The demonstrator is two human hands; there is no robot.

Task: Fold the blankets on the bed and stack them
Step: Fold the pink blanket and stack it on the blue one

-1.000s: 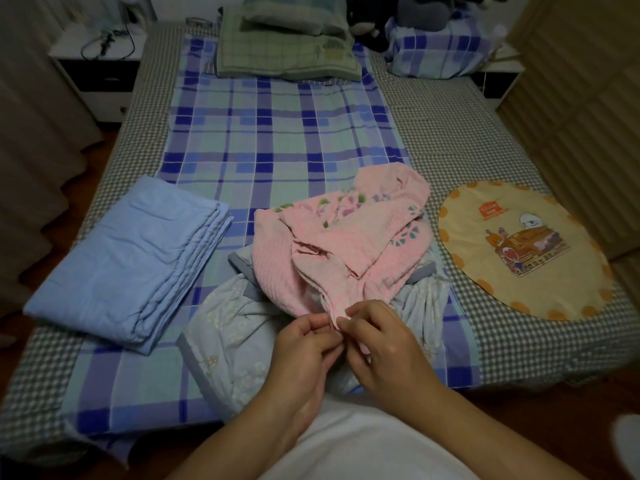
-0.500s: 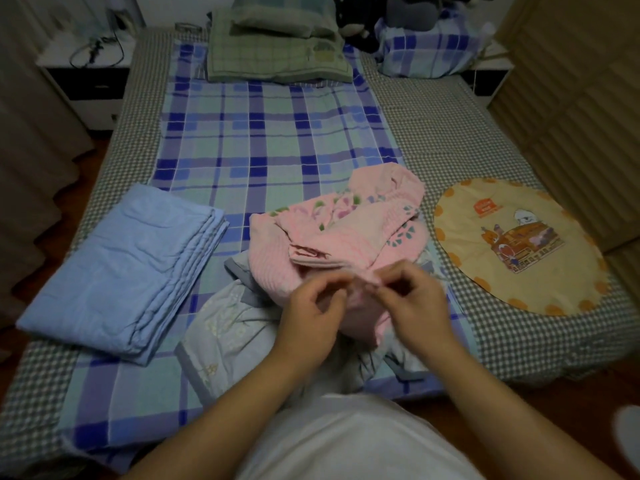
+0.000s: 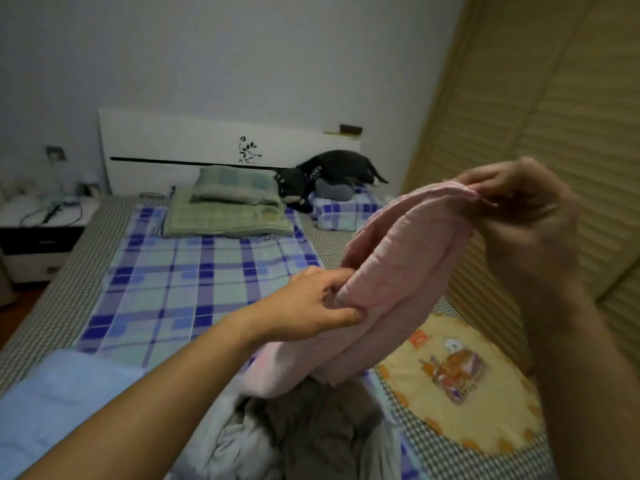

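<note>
Both hands have risen and parted since a second ago, lifting the pink blanket (image 3: 398, 268) off the heap. The right hand (image 3: 519, 209) pinches one end up high; the left hand (image 3: 311, 306) pinches its edge lower down, so the cloth hangs stretched between them, its tail above the pale crumpled blanket (image 3: 311, 431). Left of that heap lies the folded blue blanket (image 3: 59, 403); right of it, a round yellow mat (image 3: 460, 375). Folding the pink one looks about to start.
</note>
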